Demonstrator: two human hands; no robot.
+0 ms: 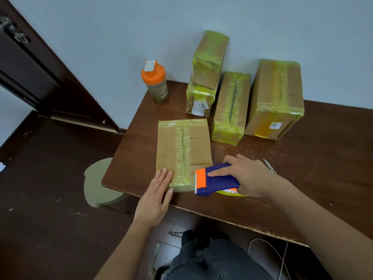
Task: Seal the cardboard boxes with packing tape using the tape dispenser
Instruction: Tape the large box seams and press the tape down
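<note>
Underhand, flat cardboard box [182,153], yellow-taped seam.

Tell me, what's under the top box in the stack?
Another taped box with a white label sits under the top box. Its upper face is covered, so nothing there shows.

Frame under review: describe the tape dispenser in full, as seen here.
The tape dispenser is blue plastic with an orange front piece and a toothed cutter edge facing left. A yellowish tape roll shows beneath its rear. It sits low over the table, at the near right corner of the flat cardboard box. The right hand grips it from above, index finger extended along its top.
</note>
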